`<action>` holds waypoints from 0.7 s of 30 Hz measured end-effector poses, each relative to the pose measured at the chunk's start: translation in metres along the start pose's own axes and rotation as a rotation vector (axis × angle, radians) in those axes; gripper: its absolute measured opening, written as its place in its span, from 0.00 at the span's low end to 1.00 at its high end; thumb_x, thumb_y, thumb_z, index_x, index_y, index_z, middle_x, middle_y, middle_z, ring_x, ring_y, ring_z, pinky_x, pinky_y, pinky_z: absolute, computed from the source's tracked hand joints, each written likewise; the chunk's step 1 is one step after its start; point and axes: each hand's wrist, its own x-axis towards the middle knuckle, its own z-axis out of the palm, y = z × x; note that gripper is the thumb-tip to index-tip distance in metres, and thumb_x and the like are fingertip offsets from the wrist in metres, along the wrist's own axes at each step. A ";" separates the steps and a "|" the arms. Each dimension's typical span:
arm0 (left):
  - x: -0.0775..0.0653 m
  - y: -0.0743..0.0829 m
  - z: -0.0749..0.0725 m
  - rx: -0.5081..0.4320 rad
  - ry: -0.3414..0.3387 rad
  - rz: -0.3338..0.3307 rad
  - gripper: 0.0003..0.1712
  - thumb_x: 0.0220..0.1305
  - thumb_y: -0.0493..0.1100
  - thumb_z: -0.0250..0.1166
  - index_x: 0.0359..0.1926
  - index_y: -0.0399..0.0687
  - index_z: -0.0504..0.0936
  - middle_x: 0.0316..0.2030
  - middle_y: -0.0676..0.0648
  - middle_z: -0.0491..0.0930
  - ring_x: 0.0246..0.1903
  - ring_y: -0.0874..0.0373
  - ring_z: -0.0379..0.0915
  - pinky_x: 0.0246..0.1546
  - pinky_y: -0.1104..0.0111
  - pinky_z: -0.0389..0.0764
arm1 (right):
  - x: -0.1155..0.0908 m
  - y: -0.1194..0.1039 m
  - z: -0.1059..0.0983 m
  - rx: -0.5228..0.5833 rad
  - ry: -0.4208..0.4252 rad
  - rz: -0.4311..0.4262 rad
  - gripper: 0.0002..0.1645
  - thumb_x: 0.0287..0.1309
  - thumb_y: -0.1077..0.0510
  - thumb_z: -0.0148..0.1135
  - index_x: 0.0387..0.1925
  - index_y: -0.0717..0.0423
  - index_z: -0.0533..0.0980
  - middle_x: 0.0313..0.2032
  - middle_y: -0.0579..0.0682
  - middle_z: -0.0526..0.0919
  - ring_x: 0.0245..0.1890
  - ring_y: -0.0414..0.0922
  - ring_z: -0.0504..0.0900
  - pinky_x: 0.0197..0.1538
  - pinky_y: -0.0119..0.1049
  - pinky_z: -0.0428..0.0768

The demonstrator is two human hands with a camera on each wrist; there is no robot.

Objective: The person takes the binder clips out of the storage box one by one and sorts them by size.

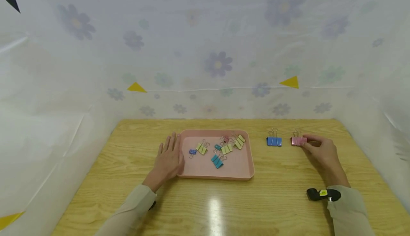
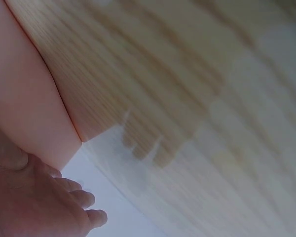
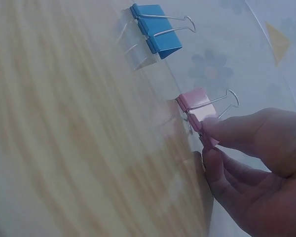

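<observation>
Pink binder clip (image 1: 295, 141), pinched by the right hand (image 1: 324, 155) just beside a blue clip (image 1: 274, 142).
Apparent step: lining up the pair; next move likely calls for gently easing the pinch. The left hand (image 1: 168, 158), fingers straight, rests against the tray (image 1: 217, 177).

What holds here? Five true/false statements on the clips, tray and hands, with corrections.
1. The right hand pinches the large pink binder clip. True.
2. Three yellow binder clips lie in the pink tray. True.
3. The large blue binder clip lies in the tray. False: it is on the wooden table.
4. The left hand grips a binder clip. False: its fingers are straight, beside the tray.
5. The small blue binder clip is leftmost in the tray. True.
</observation>
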 end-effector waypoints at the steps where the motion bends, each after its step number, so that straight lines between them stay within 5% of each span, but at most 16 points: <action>1: 0.000 0.000 0.000 0.000 0.002 0.001 0.36 0.82 0.46 0.42 0.82 0.37 0.45 0.80 0.35 0.44 0.78 0.36 0.43 0.74 0.40 0.48 | 0.000 0.000 0.000 -0.015 0.003 -0.005 0.29 0.71 0.48 0.62 0.62 0.66 0.78 0.52 0.69 0.83 0.37 0.28 0.76 0.39 0.28 0.76; 4: 0.000 -0.001 0.001 0.000 0.008 0.004 0.36 0.81 0.46 0.42 0.82 0.37 0.45 0.80 0.34 0.45 0.78 0.36 0.43 0.74 0.40 0.49 | -0.001 -0.001 0.000 -0.043 0.014 -0.031 0.27 0.71 0.50 0.63 0.60 0.67 0.79 0.50 0.69 0.84 0.38 0.32 0.77 0.37 0.28 0.76; 11: 0.000 -0.002 0.002 -0.006 0.007 0.005 0.35 0.81 0.46 0.40 0.82 0.37 0.46 0.80 0.34 0.44 0.78 0.35 0.43 0.74 0.39 0.48 | -0.001 0.000 -0.001 -0.043 0.023 -0.077 0.26 0.70 0.52 0.64 0.60 0.68 0.80 0.48 0.69 0.85 0.34 0.24 0.74 0.34 0.22 0.75; 17: 0.000 -0.001 0.001 0.000 -0.001 0.004 0.36 0.81 0.46 0.42 0.82 0.37 0.45 0.80 0.34 0.44 0.78 0.36 0.42 0.74 0.39 0.48 | -0.001 -0.001 -0.001 -0.062 0.018 -0.062 0.25 0.71 0.52 0.63 0.60 0.67 0.80 0.48 0.68 0.85 0.39 0.39 0.78 0.36 0.29 0.76; 21: 0.000 -0.001 0.002 -0.010 0.004 0.008 0.36 0.81 0.46 0.41 0.81 0.36 0.46 0.80 0.33 0.45 0.78 0.35 0.43 0.74 0.38 0.48 | -0.001 0.000 -0.001 -0.053 0.025 -0.081 0.26 0.71 0.53 0.64 0.61 0.68 0.78 0.48 0.68 0.84 0.36 0.28 0.75 0.35 0.24 0.74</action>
